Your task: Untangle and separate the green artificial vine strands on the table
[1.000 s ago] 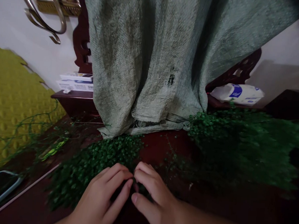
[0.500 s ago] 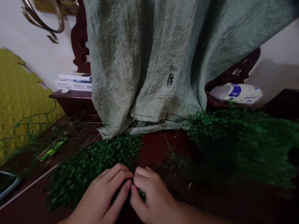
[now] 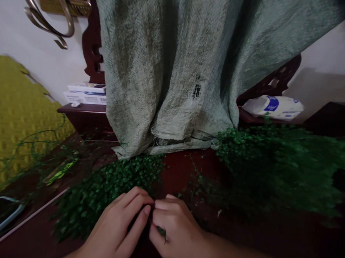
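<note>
My left hand [image 3: 119,224] and my right hand [image 3: 177,225] meet at the fingertips in the lower middle, both closed in a pinch. A bit of green leafy sprig [image 3: 161,232] shows between the thumb and curled fingers of my right hand. Whatever my left fingers pinch is hidden. Right behind my left hand lies a pile of small-leaved green stems [image 3: 100,188]. A larger, blurred green heap [image 3: 283,165] spreads out on the right. Thin loose stems [image 3: 199,178] lie between the two piles on the dark red tabletop [image 3: 176,171].
A grey-green woven sack [image 3: 190,60] hangs down at the back. White boxes [image 3: 86,97] stand on the left ledge and a tissue pack [image 3: 273,107] on the right one. Tangled stems and a yellow-green item [image 3: 62,172] lie left, near a light-blue frame [image 3: 4,222].
My right fingers have curled a little tighter and shifted slightly, and the sprig in them shows differently. My left hand has barely moved. The piles are unchanged.
</note>
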Demonstrator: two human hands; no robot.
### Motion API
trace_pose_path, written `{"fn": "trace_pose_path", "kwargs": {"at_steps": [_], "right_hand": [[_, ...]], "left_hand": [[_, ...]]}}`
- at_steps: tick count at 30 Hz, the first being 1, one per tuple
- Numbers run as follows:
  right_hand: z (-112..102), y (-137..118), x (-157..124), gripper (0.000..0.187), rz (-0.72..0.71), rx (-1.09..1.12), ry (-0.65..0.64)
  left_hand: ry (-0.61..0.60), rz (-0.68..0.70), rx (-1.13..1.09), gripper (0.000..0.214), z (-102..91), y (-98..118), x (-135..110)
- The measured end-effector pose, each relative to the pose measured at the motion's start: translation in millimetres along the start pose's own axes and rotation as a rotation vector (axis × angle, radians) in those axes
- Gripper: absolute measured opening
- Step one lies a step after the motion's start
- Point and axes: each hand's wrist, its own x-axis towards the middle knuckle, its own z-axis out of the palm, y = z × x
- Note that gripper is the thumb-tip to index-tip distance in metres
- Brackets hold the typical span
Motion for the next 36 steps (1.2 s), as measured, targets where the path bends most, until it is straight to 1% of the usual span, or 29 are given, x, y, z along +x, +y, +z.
{"fn": "trace_pose_path", "kwargs": {"at_steps": [8,13,16,20,23,26,29,33,36], "right_hand": [[0.2,-0.3,0.8,0.026,-0.037,0.033,0.016],[1.4,1.6,-3.0,0.027,-0.04,0.101,0.098],[3.0,3.9,-3.8,0.028,0.014,0.156,0.106],[4.2,6.0,1.1,0.028,0.177,0.222,0.131],[3.1,5.2,5.6,0.026,0.283,0.273,0.16],[0.4,2.9,7.4,0.023,0.351,0.338,0.176],[-2.4,0.9,6.7,0.018,0.353,0.382,0.179],[-3.8,-0.3,4.3,0.033,0.319,0.414,0.134],[-3.5,-0.7,3.4,0.041,0.309,0.415,0.132]], "left_hand": [[-0.015,-0.012,0.005,0.02,1.9,-1.1,0.9],[-0.016,0.002,0.003,0.02,2.6,-2.5,-0.3],[-0.028,0.0,0.002,0.02,2.7,-2.9,-1.0],[-0.043,-0.011,0.018,0.02,2.5,-3.3,-0.3],[-0.023,-0.014,0.016,0.019,2.7,-3.5,0.8],[0.001,-0.013,0.011,0.019,2.7,-3.3,0.9],[0.018,-0.006,0.017,0.021,2.1,-2.6,0.4],[-0.006,0.003,0.023,0.024,1.1,-0.9,0.8],[-0.004,-0.001,0.051,0.024,1.5,-0.9,1.0]]}}
